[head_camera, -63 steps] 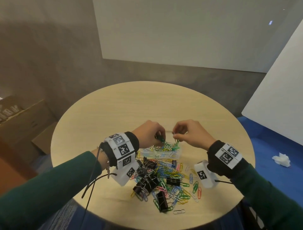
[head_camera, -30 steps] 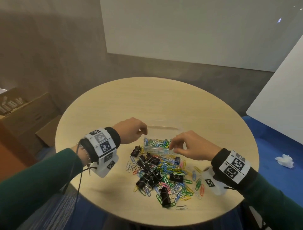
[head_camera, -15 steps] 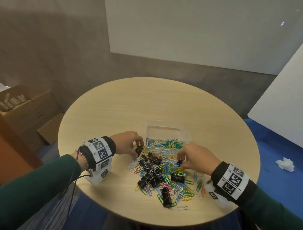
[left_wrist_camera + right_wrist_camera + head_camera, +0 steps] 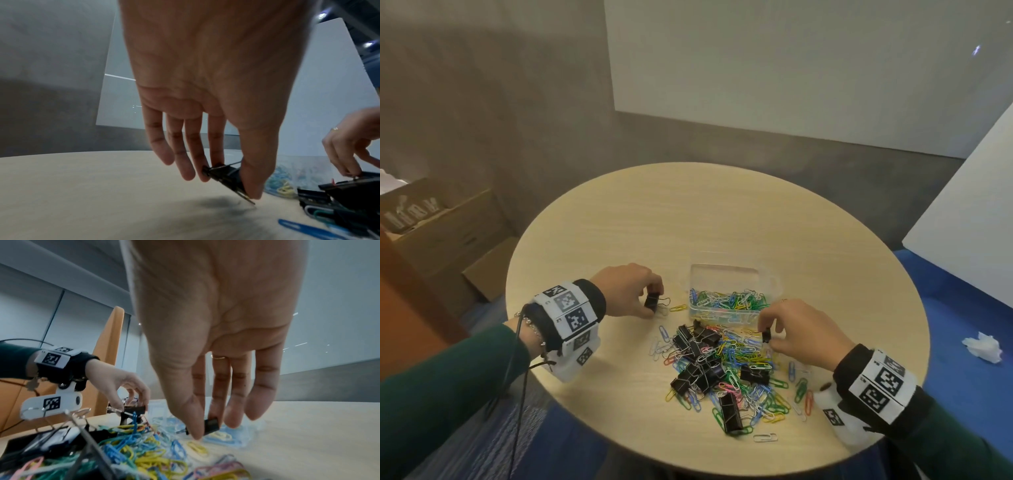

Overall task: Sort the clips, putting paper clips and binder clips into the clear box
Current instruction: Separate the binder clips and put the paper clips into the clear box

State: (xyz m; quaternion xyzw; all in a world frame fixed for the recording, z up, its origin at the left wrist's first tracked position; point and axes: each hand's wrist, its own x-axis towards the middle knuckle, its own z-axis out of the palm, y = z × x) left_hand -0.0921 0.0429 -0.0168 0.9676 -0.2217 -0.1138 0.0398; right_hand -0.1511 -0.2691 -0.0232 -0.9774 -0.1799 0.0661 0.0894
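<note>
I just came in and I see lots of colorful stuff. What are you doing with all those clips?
A person is sorting clips on a round table. The left hand pinches a black binder clip, and the right hand pinches a smaller binder clip. The clear box holds colored paper clips, but a big mixed pile waits beside it.

Left hand (image 4: 627, 290): palm down, left of scene, thumb and forefinger pinching a binder clip (image 4: 652, 303), other fingers extended. Right hand (image 4: 798, 330): palm down, near right, thumb and forefinger pinching a small clip (image 4: 766, 335), ring on one finger. Both forearms in green sleeves, marker bands on the wrists.
</note>
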